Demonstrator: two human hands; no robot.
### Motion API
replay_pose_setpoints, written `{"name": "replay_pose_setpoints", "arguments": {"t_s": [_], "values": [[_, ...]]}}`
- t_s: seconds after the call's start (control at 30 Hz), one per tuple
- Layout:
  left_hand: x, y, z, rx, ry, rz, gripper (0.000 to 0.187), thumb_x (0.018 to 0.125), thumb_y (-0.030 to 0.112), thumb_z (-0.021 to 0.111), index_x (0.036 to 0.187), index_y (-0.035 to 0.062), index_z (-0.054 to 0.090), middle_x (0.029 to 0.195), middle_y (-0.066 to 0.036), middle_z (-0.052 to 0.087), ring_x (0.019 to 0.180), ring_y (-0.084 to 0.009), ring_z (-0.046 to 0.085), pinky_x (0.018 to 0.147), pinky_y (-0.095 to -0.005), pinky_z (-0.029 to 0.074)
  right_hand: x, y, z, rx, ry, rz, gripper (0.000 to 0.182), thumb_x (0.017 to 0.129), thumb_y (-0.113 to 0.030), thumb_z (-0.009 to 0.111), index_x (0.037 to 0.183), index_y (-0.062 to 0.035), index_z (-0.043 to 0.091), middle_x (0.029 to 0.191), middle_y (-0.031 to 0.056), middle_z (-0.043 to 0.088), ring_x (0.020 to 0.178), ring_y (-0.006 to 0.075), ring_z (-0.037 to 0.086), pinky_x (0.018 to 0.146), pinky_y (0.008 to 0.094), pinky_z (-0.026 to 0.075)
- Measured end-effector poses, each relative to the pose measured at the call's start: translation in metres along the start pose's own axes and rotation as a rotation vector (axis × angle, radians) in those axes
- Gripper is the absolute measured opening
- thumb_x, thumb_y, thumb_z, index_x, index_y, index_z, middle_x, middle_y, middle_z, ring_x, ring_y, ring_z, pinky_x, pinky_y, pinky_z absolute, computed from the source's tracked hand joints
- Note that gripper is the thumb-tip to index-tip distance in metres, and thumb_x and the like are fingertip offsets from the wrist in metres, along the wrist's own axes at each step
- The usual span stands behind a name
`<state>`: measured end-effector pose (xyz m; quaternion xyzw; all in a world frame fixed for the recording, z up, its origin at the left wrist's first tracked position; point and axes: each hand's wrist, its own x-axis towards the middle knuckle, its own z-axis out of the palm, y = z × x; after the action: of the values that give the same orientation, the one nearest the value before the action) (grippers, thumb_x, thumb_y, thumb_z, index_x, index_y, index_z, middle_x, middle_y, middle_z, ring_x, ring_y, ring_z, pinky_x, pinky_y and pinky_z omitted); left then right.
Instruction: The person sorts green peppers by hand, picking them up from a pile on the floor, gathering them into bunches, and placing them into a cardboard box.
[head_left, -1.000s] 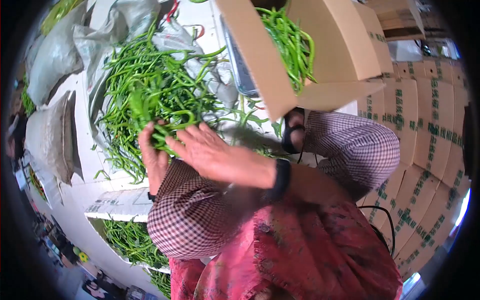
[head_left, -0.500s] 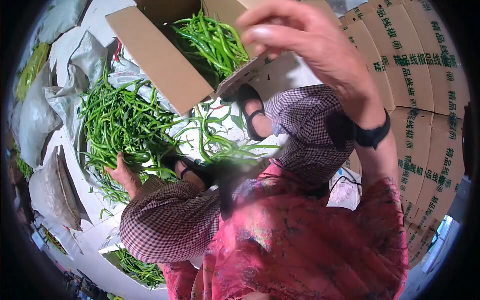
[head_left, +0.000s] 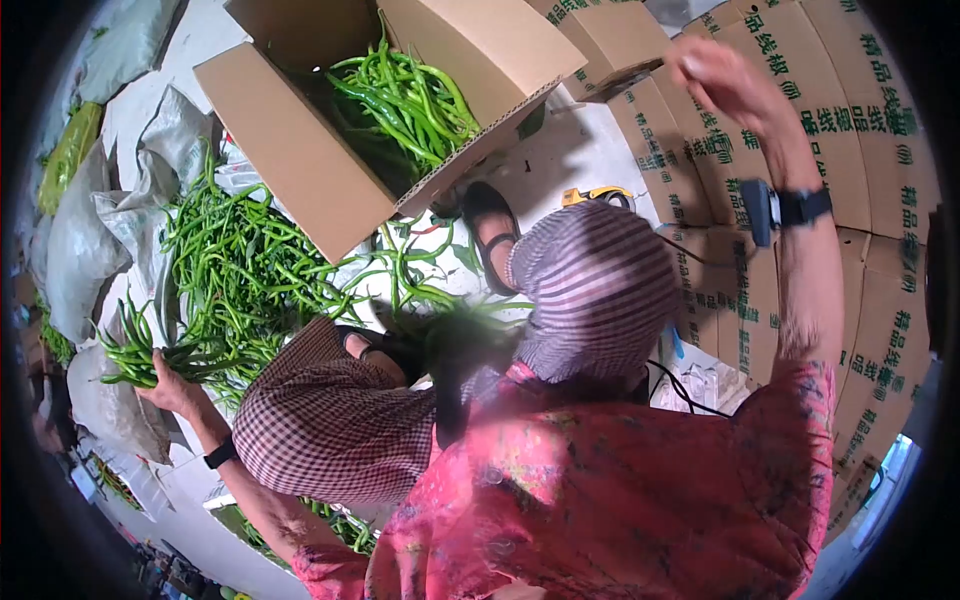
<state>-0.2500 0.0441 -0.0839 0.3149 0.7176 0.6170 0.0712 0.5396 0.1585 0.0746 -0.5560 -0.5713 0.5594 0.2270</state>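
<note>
My left hand [head_left: 172, 392] is stretched out to the far left, shut on a bunch of long green peppers [head_left: 135, 352]. The bunch is held just off the edge of the big loose pepper pile [head_left: 250, 265] on the floor. My right hand [head_left: 725, 82] is raised at the upper right, fingers curled on the end of a lifted carton flap [head_left: 622, 78]. An open cardboard box [head_left: 300, 150] stands tilted ahead of my knees, with green peppers [head_left: 410, 95] inside it.
Stacks of flat printed cartons [head_left: 860, 120] fill the right side. Grey sacks [head_left: 70, 240] lie at the left beyond the pile. A yellow tool [head_left: 598, 195] lies by my sandalled foot [head_left: 490, 230]. Another carton of peppers [head_left: 335, 520] sits below my left knee.
My left hand has pulled a bunch of peppers out of the pile toward the left. My right hand has moved away from the camera, up and right to the carton flap.
</note>
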Motion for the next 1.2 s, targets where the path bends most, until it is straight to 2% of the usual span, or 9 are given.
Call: {"name": "replay_pose_setpoints", "arguments": {"t_s": [0.13,0.17,0.2,0.23,0.27,0.37,0.47,0.57,1.2], "values": [[0.014,0.023,-0.011,-0.041,-0.080,-0.049,0.057,0.079,0.000,0.072,0.129,0.0005,0.046,0.120,-0.013,0.058,0.094,-0.0233,0.061,0.078,-0.0350,0.055,-0.094,0.065,0.014,0.064,-0.065,0.375,0.030,0.092,-0.031,0.063,0.110,-0.0073,0.063,0.092,0.0026,0.068,0.060,0.0044,0.062,0.049,0.0163,0.050],[0.038,0.005,-0.031,-0.002,-0.168,0.003,0.057,0.080,-0.003,0.070,0.131,0.0017,0.045,0.121,-0.013,0.058,0.096,-0.0233,0.062,0.079,-0.0349,0.055,-0.121,0.086,0.036,0.151,-0.092,0.432,0.036,0.091,-0.036,0.063,0.113,-0.0074,0.063,0.095,0.0055,0.068,0.069,0.0105,0.065,0.057,0.0217,0.053],[0.030,0.016,-0.029,-0.033,-0.149,-0.027,0.058,0.080,0.000,0.072,0.131,0.0012,0.045,0.121,-0.013,0.058,0.095,-0.0232,0.061,0.080,-0.0351,0.055,-0.139,0.131,0.057,-0.083,-0.272,0.124,0.038,0.096,-0.035,0.053,0.119,-0.0061,0.061,0.101,0.0090,0.068,0.085,0.0169,0.067,0.072,0.0282,0.055],[0.026,0.023,-0.029,-0.020,-0.138,-0.020,0.059,0.079,0.001,0.073,0.131,0.0010,0.045,0.122,-0.013,0.058,0.096,-0.0231,0.061,0.080,-0.0352,0.054,-0.161,0.157,0.090,0.488,-0.199,0.491,0.040,0.099,-0.030,0.044,0.126,-0.0028,0.055,0.111,0.0106,0.066,0.099,0.0208,0.064,0.084,0.0324,0.052],[0.022,0.030,-0.028,-0.009,-0.126,-0.011,0.060,0.079,0.003,0.074,0.132,0.0009,0.045,0.122,-0.013,0.058,0.096,-0.0229,0.061,0.080,-0.0353,0.054,-0.178,0.175,0.121,0.548,-0.325,0.450,0.041,0.101,-0.026,0.037,0.132,-0.0028,0.050,0.119,0.0104,0.063,0.102,0.0217,0.064,0.085,0.0332,0.051],[-0.003,0.056,-0.024,-0.063,-0.130,-0.086,0.057,0.079,0.008,0.074,0.130,0.0000,0.048,0.121,-0.012,0.059,0.097,-0.0215,0.060,0.078,-0.0334,0.053,-0.218,0.348,0.241,-0.091,-0.375,0.431,0.040,0.098,-0.025,0.045,0.132,-0.0034,0.050,0.126,0.0126,0.058,0.110,0.0236,0.060,0.090,0.0356,0.050],[0.006,0.033,-0.065,0.234,-0.262,0.092,0.055,0.080,0.008,0.072,0.129,-0.0005,0.049,0.119,-0.013,0.059,0.095,-0.0209,0.061,0.074,-0.0325,0.054,-0.062,0.281,0.283,-0.092,-0.026,0.287,0.040,0.098,-0.025,0.045,0.132,-0.0033,0.050,0.126,0.0127,0.058,0.110,0.0235,0.060,0.090,0.0355,0.050],[-0.050,0.088,-0.027,-0.015,-0.160,-0.157,0.050,0.080,0.008,0.071,0.124,-0.0012,0.050,0.110,-0.012,0.061,0.084,-0.0211,0.062,0.068,-0.0332,0.055,0.059,0.207,0.287,-0.142,0.105,0.134,0.040,0.098,-0.025,0.046,0.132,-0.0032,0.050,0.126,0.0127,0.058,0.110,0.0235,0.060,0.089,0.0354,0.050],[-0.052,0.032,-0.074,-0.028,-0.129,-0.340,0.045,0.078,0.009,0.073,0.119,0.0006,0.054,0.096,-0.009,0.063,0.080,-0.0189,0.061,0.067,-0.0315,0.053,0.093,0.185,0.285,-0.218,0.100,0.156,0.040,0.098,-0.025,0.046,0.131,-0.0026,0.050,0.124,0.0132,0.059,0.108,0.0229,0.060,0.088,0.0348,0.050]]}}
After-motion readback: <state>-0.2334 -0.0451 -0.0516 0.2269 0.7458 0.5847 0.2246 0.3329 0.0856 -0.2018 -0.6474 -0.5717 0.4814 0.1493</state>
